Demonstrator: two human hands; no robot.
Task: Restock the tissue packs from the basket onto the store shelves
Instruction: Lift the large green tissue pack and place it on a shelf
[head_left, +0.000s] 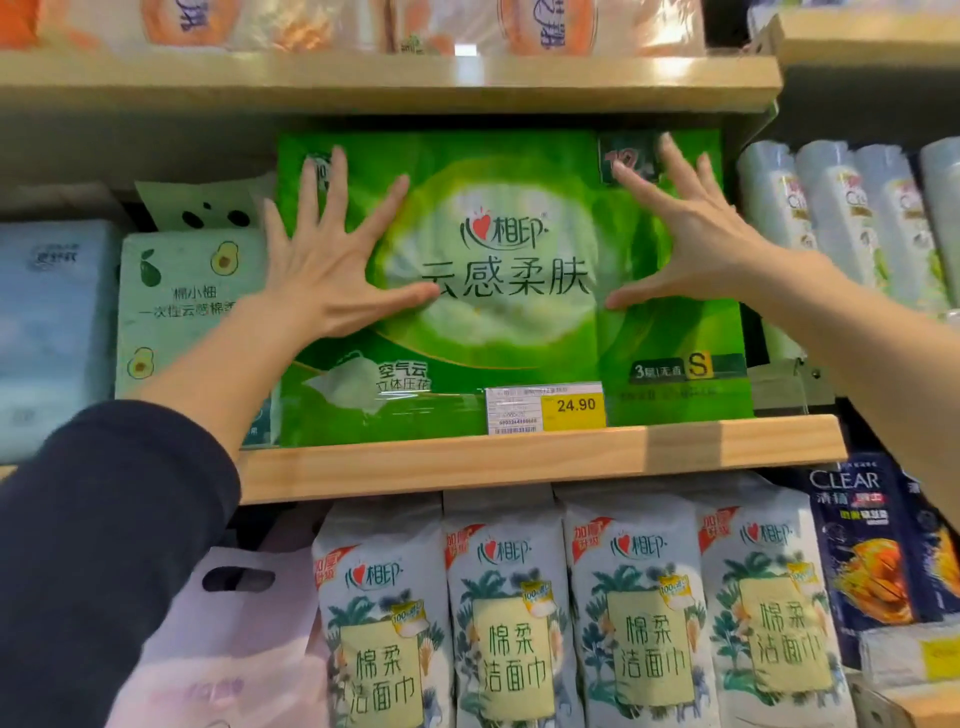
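A large green tissue pack (511, 332) stands upright on the middle wooden shelf (540, 457), filling most of the bay. My left hand (327, 254) lies flat against its left half with fingers spread. My right hand (685, 228) presses its upper right part, fingers spread too. Neither hand grips the pack. The basket is out of view.
A pale avocado-print pack (182, 306) and a blue pack (52, 332) stand left of the green one. Clear bottles (841, 218) stand to its right. A yellow price tag (545, 408) sits on the shelf edge. White wipe packs (571, 613) and a plastic bag (228, 649) fill the lower shelf.
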